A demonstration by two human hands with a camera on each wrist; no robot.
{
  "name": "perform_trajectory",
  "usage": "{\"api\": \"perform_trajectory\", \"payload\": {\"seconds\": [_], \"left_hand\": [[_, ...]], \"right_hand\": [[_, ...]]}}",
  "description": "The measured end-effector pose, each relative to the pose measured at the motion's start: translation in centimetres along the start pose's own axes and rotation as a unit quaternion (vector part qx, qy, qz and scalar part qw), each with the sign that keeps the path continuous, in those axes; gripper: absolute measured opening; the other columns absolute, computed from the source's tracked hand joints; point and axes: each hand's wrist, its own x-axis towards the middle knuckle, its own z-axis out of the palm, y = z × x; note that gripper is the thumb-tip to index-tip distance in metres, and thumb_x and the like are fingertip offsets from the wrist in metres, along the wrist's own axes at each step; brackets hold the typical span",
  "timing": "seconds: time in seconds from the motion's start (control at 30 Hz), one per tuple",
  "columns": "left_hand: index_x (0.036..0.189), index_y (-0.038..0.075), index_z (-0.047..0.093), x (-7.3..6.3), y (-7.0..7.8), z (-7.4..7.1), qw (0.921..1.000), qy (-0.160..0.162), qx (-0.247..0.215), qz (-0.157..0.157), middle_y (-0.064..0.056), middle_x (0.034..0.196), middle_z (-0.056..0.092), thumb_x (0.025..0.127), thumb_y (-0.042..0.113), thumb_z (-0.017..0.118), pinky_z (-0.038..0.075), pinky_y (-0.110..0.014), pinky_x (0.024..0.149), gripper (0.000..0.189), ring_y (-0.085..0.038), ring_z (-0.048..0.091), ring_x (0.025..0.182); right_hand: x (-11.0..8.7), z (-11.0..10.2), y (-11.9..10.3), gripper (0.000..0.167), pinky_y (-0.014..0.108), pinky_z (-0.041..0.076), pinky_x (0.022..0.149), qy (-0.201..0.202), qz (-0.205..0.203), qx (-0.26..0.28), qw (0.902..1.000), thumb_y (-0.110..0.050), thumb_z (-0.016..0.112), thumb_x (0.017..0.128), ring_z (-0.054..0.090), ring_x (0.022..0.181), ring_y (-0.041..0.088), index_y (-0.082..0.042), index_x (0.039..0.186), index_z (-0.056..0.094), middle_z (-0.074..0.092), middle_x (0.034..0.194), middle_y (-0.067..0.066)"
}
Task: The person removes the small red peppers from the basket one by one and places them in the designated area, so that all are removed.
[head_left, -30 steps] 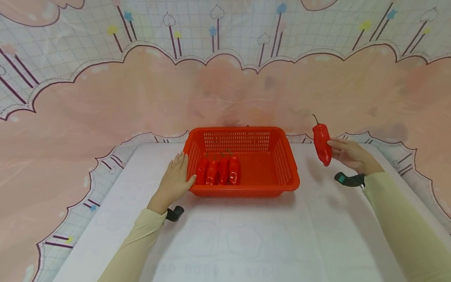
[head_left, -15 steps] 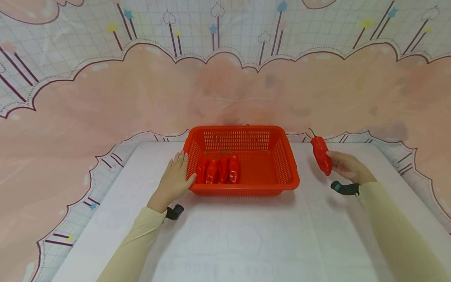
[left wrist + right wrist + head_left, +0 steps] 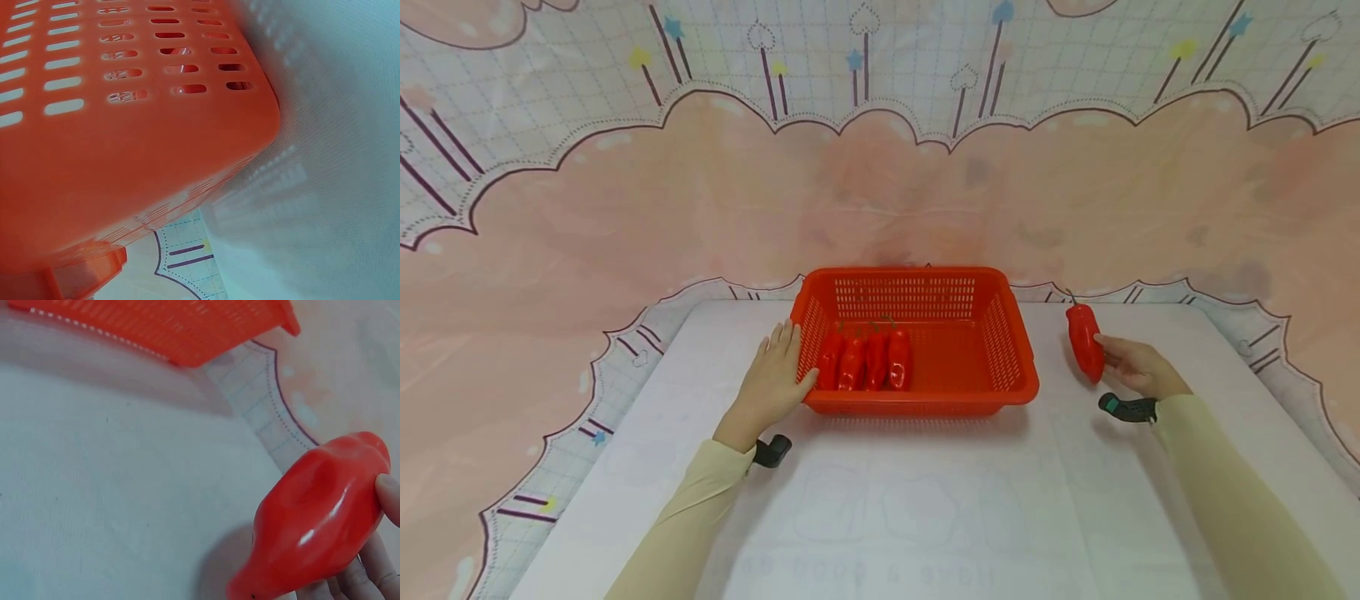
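Note:
To the right of the red plastic basket (image 3: 917,400), my right hand (image 3: 1138,365) pinches a glossy red pepper (image 3: 1085,343) between thumb and fingers, its thin stem pointing away. In the right wrist view the pepper (image 3: 319,515) fills the lower right, the thumb on one side and fingers beneath. My left hand (image 3: 771,383) rests with straight fingers on the basket's left rim. Inside the basket, several red peppers (image 3: 852,364) with green stems lie side by side at the left. The left wrist view shows the basket's slotted wall (image 3: 144,144); that hand is out of its frame.
The basket stands near the far edge of a white-covered table (image 3: 917,500). Behind it hangs a printed pink and white backdrop cloth (image 3: 917,200). Black wrist devices (image 3: 1127,408) sit at both wrists.
My right hand has come down and slightly toward me with the pepper, lowering it closer to the table. The left hand and the basket have stayed in place.

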Motion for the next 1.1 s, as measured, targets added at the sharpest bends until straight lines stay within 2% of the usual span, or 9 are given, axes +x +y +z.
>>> {"api": "perform_trajectory", "payload": {"seconds": [0.13,0.3,0.37,0.47,0.53,0.63,0.73,0.93,1.1], "left_hand": [[0.146,-0.009,0.016,0.1,0.0,0.0,1.0,-0.005,-0.002,-0.005,-0.027,0.154,0.013,0.091,0.034,0.048,0.012,-0.055,0.117,0.077,-0.044,0.012,0.143],[0.146,-0.009,0.017,0.1,0.0,0.1,1.0,-0.003,-0.002,-0.005,-0.027,0.154,0.014,0.092,0.034,0.048,0.013,-0.055,0.117,0.076,-0.043,0.012,0.143],[0.146,-0.01,0.017,0.1,0.0,0.1,1.0,0.001,-0.001,-0.003,-0.028,0.154,0.015,0.091,0.033,0.048,0.014,-0.056,0.117,0.076,-0.044,0.013,0.143],[0.145,-0.01,0.018,0.0,-0.1,0.1,1.0,0.005,-0.001,-0.002,-0.028,0.154,0.015,0.091,0.033,0.049,0.014,-0.056,0.117,0.076,-0.044,0.013,0.143],[0.145,-0.01,0.018,0.0,0.0,0.1,1.0,0.007,-0.003,-0.001,-0.028,0.154,0.015,0.091,0.033,0.049,0.013,-0.056,0.117,0.076,-0.044,0.013,0.143],[0.145,-0.01,0.018,0.0,0.0,0.1,1.0,0.007,-0.005,-0.002,-0.027,0.154,0.015,0.091,0.032,0.049,0.013,-0.055,0.117,0.076,-0.044,0.013,0.143],[0.146,-0.01,0.018,0.0,-0.1,0.1,0.9999,0.006,-0.007,-0.004,-0.027,0.154,0.015,0.091,0.032,0.049,0.013,-0.055,0.117,0.076,-0.044,0.013,0.143],[0.145,-0.01,0.018,0.1,-0.1,0.1,0.9999,0.005,-0.011,-0.004,-0.028,0.154,0.015,0.091,0.032,0.049,0.013,-0.055,0.117,0.075,-0.044,0.013,0.143],[0.146,-0.009,0.016,0.1,-0.1,0.1,0.9999,-0.004,-0.011,-0.008,-0.027,0.155,0.014,0.091,0.033,0.048,0.011,-0.054,0.118,0.076,-0.043,0.011,0.144]], "right_hand": [[0.3,0.1,0.1,0.086,0.017,0.052,0.085,0.023,0.009,-0.032,0.9992,-0.028,0.063,0.087,0.039,0.108,0.01,-0.025,0.152,0.006,0.053,0.098,-0.008],[0.8,0.1,0.2,0.089,0.018,0.052,0.087,0.04,0.011,-0.062,0.9972,-0.029,0.064,0.087,0.038,0.111,0.01,-0.021,0.152,0.004,0.041,0.115,-0.006],[1.0,0.1,0.3,0.09,0.017,0.052,0.087,0.047,0.008,-0.088,0.995,-0.032,0.064,0.086,0.037,0.113,0.011,-0.019,0.152,0.004,0.039,0.128,-0.002],[1.4,0.2,0.5,0.091,0.021,0.048,0.096,0.059,0.0,-0.139,0.9885,-0.036,0.062,0.086,0.034,0.122,0.016,-0.016,0.152,0.003,0.024,0.15,0.006],[1.6,0.3,0.6,0.09,0.025,0.041,0.104,0.07,-0.008,-0.178,0.9816,-0.04,0.06,0.087,0.031,0.129,0.02,-0.013,0.152,0.003,0.012,0.157,0.008],[2.1,0.4,0.9,0.087,0.03,0.03,0.111,0.081,-0.017,-0.219,0.9722,-0.042,0.056,0.09,0.026,0.136,0.026,-0.01,0.151,0.003,0.008,0.159,0.012],[2.5,0.5,1.1,0.083,0.034,0.028,0.113,0.092,-0.022,-0.245,0.9649,-0.041,0.052,0.092,0.026,0.137,0.029,-0.008,0.151,0.004,0.011,0.158,0.015],[2.8,0.8,1.1,0.078,0.042,0.028,0.115,0.108,-0.027,-0.331,0.9371,-0.043,0.045,0.095,0.029,0.136,0.036,-0.002,0.15,0.008,0.018,0.154,0.023],[2.9,1.4,0.9,0.076,0.042,0.028,0.115,0.116,-0.029,-0.337,0.9337,-0.039,0.046,0.095,0.029,0.135,0.038,0.0,0.149,0.011,0.02,0.153,0.024]]}}
